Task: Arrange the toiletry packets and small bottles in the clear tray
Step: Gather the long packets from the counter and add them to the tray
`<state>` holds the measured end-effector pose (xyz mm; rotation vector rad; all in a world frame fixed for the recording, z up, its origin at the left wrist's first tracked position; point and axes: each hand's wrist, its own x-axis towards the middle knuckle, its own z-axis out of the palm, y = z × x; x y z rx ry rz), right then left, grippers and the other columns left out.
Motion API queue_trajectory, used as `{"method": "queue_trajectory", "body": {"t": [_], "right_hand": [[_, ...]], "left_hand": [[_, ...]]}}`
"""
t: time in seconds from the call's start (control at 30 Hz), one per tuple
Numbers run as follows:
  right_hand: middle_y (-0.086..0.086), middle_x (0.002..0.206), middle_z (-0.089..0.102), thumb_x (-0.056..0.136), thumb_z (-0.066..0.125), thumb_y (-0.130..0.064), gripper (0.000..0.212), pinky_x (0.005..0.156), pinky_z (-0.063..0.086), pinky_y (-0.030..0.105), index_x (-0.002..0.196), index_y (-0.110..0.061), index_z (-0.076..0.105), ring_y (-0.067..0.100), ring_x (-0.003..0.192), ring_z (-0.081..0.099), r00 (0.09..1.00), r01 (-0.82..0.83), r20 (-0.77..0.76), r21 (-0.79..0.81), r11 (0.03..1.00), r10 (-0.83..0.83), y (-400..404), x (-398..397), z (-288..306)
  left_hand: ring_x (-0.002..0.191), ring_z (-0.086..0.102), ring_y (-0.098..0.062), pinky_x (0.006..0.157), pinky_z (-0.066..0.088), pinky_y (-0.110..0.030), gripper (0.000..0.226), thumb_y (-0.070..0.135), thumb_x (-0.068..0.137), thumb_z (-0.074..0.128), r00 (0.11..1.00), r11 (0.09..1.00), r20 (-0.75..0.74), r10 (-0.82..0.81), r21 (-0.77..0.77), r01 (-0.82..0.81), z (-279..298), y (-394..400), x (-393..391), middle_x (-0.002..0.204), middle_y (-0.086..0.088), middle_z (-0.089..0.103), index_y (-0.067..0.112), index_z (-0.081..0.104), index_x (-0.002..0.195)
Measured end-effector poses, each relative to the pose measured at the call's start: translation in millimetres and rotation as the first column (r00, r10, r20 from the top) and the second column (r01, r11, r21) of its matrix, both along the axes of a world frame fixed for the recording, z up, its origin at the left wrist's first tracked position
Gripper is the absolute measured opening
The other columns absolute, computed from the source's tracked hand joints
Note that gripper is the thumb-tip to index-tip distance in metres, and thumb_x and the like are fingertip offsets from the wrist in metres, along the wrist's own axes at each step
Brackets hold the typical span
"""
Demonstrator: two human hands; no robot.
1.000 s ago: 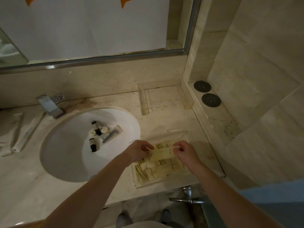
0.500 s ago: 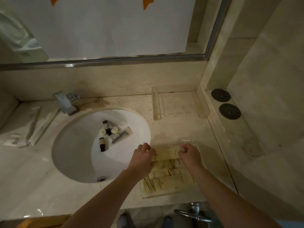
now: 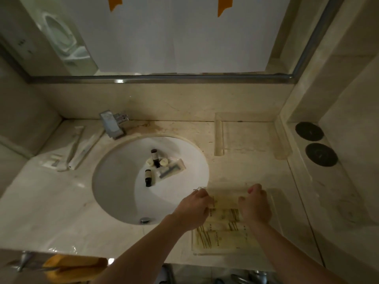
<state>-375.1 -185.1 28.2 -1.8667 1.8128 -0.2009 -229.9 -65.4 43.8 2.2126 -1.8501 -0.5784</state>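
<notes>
Head view: looks down on a marble bathroom table (image 3: 61, 201) with a mirror above it; the lines below run from the biggest thing to the smallest.
Sink (image 3: 114, 193): round white basin set in the table, left of both hands.
Clear tray (image 3: 274, 203): lies at the near right of the table, just right of the sink, its long axis running away from the person.
Toiletry packets (image 3: 221, 238): pale flat packets with dark stripes lie side by side across the tray, long axes left to right.
Left hand (image 3: 192, 210): fingers curled on the left end of the farthest packet, at the tray's far end.
Right hand (image 3: 255, 206): fingers curled on the same packet's right end; the packet spans between the two hands.
Small bottles (image 3: 155, 157): two dark ones lie in the sink bowl, with two round pale caps and one packet beside them.
Key relation: the bottles lie up and to the left of the tray, so the left hand is the nearer one.
In the way: nothing stands between; only the sink rim must be crossed.
Wrapped items (image 3: 75, 148): lie far left by the tap, well apart.
</notes>
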Motion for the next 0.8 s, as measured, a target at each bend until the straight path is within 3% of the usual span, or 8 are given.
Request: {"method": "queue_trajectory", "body": {"t": [0.13, 0.27, 0.37, 0.5, 0.63, 0.8], "right_hand": [[0.005, 0.091, 0.062, 0.085, 0.061, -0.017, 0.016, 0.052, 0.033, 0.026, 0.095, -0.018, 0.048, 0.022, 0.07, 0.054, 0.982, -0.105, 0.144, -0.121, 0.987, 0.122, 7.8, 22.4, 9.5], [-0.003, 0.075, 0.062, 0.086, 0.059, -0.016, 0.01, 0.054, 0.044, 0.028, 0.088, -0.022, 0.052, 0.018, 0.066, 0.06, 0.915, -0.247, 0.308, -0.079, 0.966, 0.26, 28.7, 63.9, 23.6], [-0.003, 0.071, 0.063, 0.084, 0.06, -0.012, 0.011, 0.062, 0.049, 0.035, 0.081, -0.022, 0.057, 0.019, 0.067, 0.061, 0.829, -0.385, 0.43, -0.028, 0.923, 0.359, 51.9, 97.4, 29.4], [-0.002, 0.074, 0.065, 0.084, 0.059, -0.011, 0.011, 0.069, 0.049, 0.031, 0.081, -0.022, 0.061, 0.015, 0.073, 0.061, 0.744, -0.589, 0.497, 0.171, 0.79, 0.447, 91.4, 147.5, 24.5], [0.0, 0.065, 0.065, 0.08, 0.059, -0.015, 0.012, 0.062, 0.047, 0.03, 0.072, -0.023, 0.06, 0.012, 0.059, 0.057, 0.705, -0.676, 0.529, 0.301, 0.673, 0.472, 129.3, 202.4, 12.4], [0.003, 0.074, 0.062, 0.085, 0.056, -0.018, 0.01, 0.055, 0.039, 0.026, 0.075, -0.02, 0.055, 0.015, 0.057, 0.052, 0.695, -0.715, 0.516, 0.414, 0.564, 0.501, 159.7, 293.3, 5.5]], "left_hand": [[0.103, 0.054, -0.015, 0.089, 0.049, -0.03, 0.027, 0.017, 0.089, 0.049, 0.938, 0.935, -0.172, 0.3, -0.144, -0.325, 6.3, 6.2, 22.0, 0.112, 0.001, 0.058, 0.019, 0.063, 0.112], [0.082, 0.056, -0.009, 0.077, 0.046, -0.018, 0.021, 0.009, 0.086, 0.054, 0.754, 0.765, -0.343, 0.559, -0.138, -0.63, 16.3, 28.1, 54.0, 0.097, 0.006, 0.057, 0.017, 0.067, 0.1], [0.078, 0.056, -0.01, 0.073, 0.04, -0.017, 0.02, 0.007, 0.084, 0.055, 0.616, 0.639, -0.397, 0.681, -0.089, -0.764, 15.3, 62.1, 76.3, 0.089, 0.006, 0.058, 0.016, 0.068, 0.094], [0.08, 0.06, -0.013, 0.07, 0.039, -0.017, 0.021, 0.006, 0.083, 0.057, 0.426, 0.484, -0.431, 0.796, 0.03, -0.875, 6.1, 119.8, 100.3, 0.082, 0.005, 0.065, 0.026, 0.064, 0.086], [0.077, 0.061, -0.017, 0.068, 0.041, -0.021, 0.027, 0.004, 0.081, 0.059, 0.244, 0.302, -0.445, 0.862, 0.063, -0.951, 4.1, 164.8, 145.7, 0.077, 0.004, 0.065, 0.032, 0.059, 0.078], [0.09, 0.065, -0.027, 0.078, 0.048, -0.028, 0.017, 0.008, 0.081, 0.06, 0.01, 0.074, -0.47, 0.883, 0.117, -0.99, 7.4, 196.1, 241.1, 0.089, -0.007, 0.069, 0.013, 0.069, 0.095]]}}
